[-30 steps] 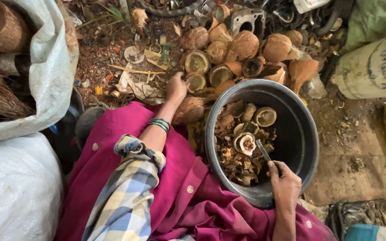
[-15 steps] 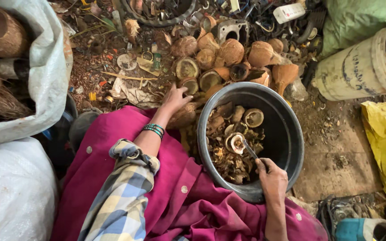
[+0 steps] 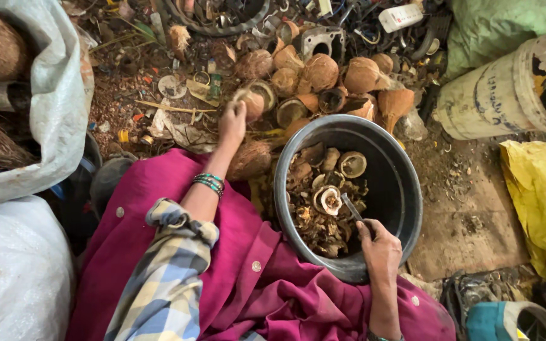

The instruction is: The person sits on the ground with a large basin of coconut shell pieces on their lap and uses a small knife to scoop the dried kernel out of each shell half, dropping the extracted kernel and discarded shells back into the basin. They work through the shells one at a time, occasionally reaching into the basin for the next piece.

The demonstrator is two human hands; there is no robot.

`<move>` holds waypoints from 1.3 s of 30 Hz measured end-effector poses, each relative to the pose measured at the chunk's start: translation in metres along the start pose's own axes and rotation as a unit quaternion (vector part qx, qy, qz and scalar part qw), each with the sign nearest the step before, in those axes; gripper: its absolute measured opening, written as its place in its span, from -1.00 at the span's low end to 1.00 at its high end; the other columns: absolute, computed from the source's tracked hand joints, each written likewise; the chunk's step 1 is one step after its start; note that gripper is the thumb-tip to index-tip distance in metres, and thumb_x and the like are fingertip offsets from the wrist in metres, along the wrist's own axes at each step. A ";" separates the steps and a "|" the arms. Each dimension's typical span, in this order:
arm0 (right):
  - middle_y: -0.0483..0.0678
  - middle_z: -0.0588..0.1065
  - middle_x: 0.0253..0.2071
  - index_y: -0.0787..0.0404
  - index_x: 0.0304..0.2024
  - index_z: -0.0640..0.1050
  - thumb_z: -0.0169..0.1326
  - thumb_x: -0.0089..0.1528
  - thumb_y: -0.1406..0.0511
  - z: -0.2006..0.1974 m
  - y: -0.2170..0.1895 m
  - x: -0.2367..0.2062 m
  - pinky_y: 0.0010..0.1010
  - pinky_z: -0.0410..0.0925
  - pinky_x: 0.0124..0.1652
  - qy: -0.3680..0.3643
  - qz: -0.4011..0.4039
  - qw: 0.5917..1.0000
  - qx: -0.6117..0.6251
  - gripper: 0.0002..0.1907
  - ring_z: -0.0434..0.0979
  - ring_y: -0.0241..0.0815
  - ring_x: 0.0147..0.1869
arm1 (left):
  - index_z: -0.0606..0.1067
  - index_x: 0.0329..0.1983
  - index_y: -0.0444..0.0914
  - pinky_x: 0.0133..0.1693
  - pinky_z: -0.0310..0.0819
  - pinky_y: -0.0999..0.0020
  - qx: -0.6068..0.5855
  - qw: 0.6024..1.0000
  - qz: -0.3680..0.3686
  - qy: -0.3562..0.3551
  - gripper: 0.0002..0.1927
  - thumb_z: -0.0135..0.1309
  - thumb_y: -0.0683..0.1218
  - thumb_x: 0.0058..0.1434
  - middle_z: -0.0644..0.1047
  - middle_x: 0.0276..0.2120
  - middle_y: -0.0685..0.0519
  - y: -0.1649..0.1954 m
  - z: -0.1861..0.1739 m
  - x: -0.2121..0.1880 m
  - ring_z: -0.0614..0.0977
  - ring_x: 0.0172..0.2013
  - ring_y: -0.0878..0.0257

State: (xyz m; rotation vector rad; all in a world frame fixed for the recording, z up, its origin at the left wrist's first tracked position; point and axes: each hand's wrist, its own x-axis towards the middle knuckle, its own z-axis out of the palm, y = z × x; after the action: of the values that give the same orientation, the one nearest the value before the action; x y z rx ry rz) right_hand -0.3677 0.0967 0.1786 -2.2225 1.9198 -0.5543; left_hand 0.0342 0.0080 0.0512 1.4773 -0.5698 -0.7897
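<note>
From the head view, we look down past a magenta cloth point(image 3: 178, 252) over our lap to a dark round bucket point(image 3: 406, 189) on the dirt floor point(image 3: 469, 208).

Our left hand point(image 3: 232, 123) reaches forward to the heap of coconuts point(image 3: 320, 72) beyond the bucket's far rim. Its fingers curl over a coconut piece point(image 3: 252, 101) at the near edge of the heap; whether they have closed fully on it we cannot tell. A second husked coconut point(image 3: 249, 159) lies below the wrist, between our lap and the bucket wall.

Our right hand point(image 3: 380, 249) sits at the near rim of the bucket, closed around a slim metal tool point(image 3: 351, 206) whose blade points down into the shell pieces.

Inside the bucket lie broken shell halves and scraps; one pale half shell point(image 3: 330, 199) rests just beside the blade tip.

We judge the coconut piece hard, stiff and fairly light, its fibrous outside rough enough to grip well. Its round back suits a cupped palm, with fingertips hooked over the cut rim. The tool looks thin and rigid, best held low on the handle.

A pale plastic drum point(image 3: 500, 95) lies on its side to the right.
</note>
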 end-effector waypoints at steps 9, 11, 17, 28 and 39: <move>0.08 0.59 -0.39 0.16 -0.05 0.66 0.25 0.25 0.11 -0.009 0.005 -0.005 -0.29 0.38 -0.31 0.026 0.003 0.999 0.023 -0.67 0.53 -0.10 -0.44 | 0.29 0.19 -0.33 -0.41 0.73 0.44 -0.286 0.955 -0.006 -0.075 -0.27 -0.08 0.37 0.31 0.59 -0.23 -0.16 0.054 -0.028 -0.067 0.71 -0.42 0.22; 0.04 0.57 -0.45 0.19 -0.05 0.66 0.25 0.26 0.14 -0.012 0.005 -0.008 -0.35 0.36 -0.33 0.027 0.014 0.996 0.085 -0.68 0.48 -0.20 -0.44 | 0.28 0.18 -0.33 -0.38 0.73 0.43 -0.288 0.954 0.026 -0.084 -0.35 0.05 0.25 0.31 0.55 -0.13 -0.15 0.059 -0.030 -0.086 0.71 -0.35 0.21; -0.12 0.60 -0.38 0.31 -0.07 0.65 0.28 0.25 0.26 -0.026 0.013 -0.010 -0.54 0.36 -0.28 0.025 -0.032 0.968 0.247 -0.72 0.43 -0.44 -0.32 | 0.33 0.21 -0.28 -0.11 0.67 0.35 -0.206 0.964 0.146 -0.081 -0.48 0.23 -0.20 0.21 0.42 0.10 -0.03 0.043 -0.023 -0.133 0.61 0.01 0.23; -0.07 0.64 -0.23 0.36 0.02 0.63 0.25 0.26 0.33 -0.051 0.021 -0.032 -0.56 0.43 -0.16 -0.084 0.017 0.889 0.450 -0.69 0.56 -0.40 -0.19 | 0.23 0.20 -0.23 0.06 0.61 0.20 -0.182 0.950 0.128 -0.220 -0.40 0.14 -0.38 0.12 0.39 0.20 -0.02 0.091 -0.009 -0.243 0.54 0.21 0.16; -0.06 0.63 -0.08 0.35 0.27 0.44 0.25 0.25 0.27 -0.060 0.031 -0.042 -0.55 0.46 -0.07 -0.110 0.014 0.897 0.427 -0.42 0.58 -0.42 -0.06 | 0.24 0.42 -0.27 0.15 0.53 0.26 -0.109 0.927 0.094 -0.346 -0.21 0.35 -0.15 0.17 0.23 0.40 0.00 0.098 0.082 -0.324 0.50 0.24 0.11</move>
State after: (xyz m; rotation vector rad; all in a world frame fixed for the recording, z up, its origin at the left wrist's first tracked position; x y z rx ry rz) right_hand -0.4234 0.1399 0.2160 -1.5865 1.2267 -0.8786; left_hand -0.2234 0.1940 0.1940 0.8970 -1.0951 -1.1827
